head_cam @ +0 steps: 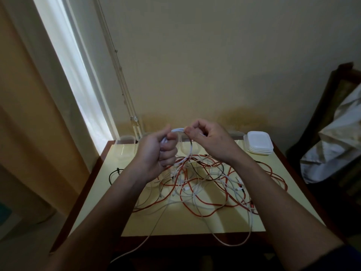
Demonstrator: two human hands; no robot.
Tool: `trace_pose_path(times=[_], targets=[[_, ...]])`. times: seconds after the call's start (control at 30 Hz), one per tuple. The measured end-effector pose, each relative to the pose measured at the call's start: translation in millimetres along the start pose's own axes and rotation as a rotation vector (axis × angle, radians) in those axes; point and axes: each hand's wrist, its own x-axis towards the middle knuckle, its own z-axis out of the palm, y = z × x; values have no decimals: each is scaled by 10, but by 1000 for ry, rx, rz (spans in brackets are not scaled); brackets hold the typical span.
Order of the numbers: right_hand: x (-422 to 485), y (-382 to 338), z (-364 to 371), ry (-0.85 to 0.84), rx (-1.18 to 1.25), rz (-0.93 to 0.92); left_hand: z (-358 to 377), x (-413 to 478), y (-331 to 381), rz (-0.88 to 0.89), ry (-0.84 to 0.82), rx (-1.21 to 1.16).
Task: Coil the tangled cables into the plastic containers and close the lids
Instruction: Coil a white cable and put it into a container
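Observation:
A tangle of orange, white and black cables (205, 184) lies spread over the pale yellow table (134, 222). My left hand (156, 153) grips a small coil of white cable (177, 130) raised above the heap. My right hand (207, 139) pinches the same white cable just to the right of the coil, and a strand hangs from it down into the tangle. Clear plastic containers (125, 146) stand along the table's far edge, partly hidden behind my hands. A stack of white lids (258, 142) sits at the far right corner.
One white cable (144, 241) trails off the table's front edge toward the floor. A dark chair draped with white cloth (336, 141) stands to the right. A wall is right behind the table, with a bright window strip (78, 75) on the left.

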Motion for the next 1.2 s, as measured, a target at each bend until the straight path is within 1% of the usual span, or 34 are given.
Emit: trace_pose_path(times=[0.13,0.2,0.27,0.37,0.5,0.53,0.6,0.7,0.8,0.9,0.97,1.07,1.1,1.13,1.17,1.2], targets=[[46,40,-132,37,55,32,1,-77,285,165,-14,-110],[80,78,-225,61,41,34,-8,-147,446,230,-29,-150],[96,142,-296,85,2,46,-16,-248,626,320,-14,-181],[76,288,-364,117,9,76,-60,-389,893,442,13,-211],[35,371,-352,179,6,115,-116,-351,945,459,81,-229],[25,372,-343,175,-28,122,-137,-297,909,461,94,-266],[4,349,-330,89,-183,124,-181,-172,835,479,115,-269],[-16,255,-313,-86,-400,109,-201,-14,708,481,170,-69],[-27,65,-288,-226,-548,72,-153,68,539,500,258,246],[-59,-134,-244,-386,-561,15,-84,87,365,473,273,606],[-71,-220,-205,-444,-548,-44,-75,106,259,448,257,765],[-69,-305,-189,-426,-470,-152,-84,123,148,388,172,1002],[-55,-324,-206,-394,-441,-170,-78,112,122,339,136,1085],[-41,-347,-230,-358,-430,-175,-67,103,97,268,100,1118],[-25,-364,-254,-321,-434,-173,-49,92,73,184,60,1072],[-12,-371,-270,-283,-434,-168,-23,81,53,98,19,959]])
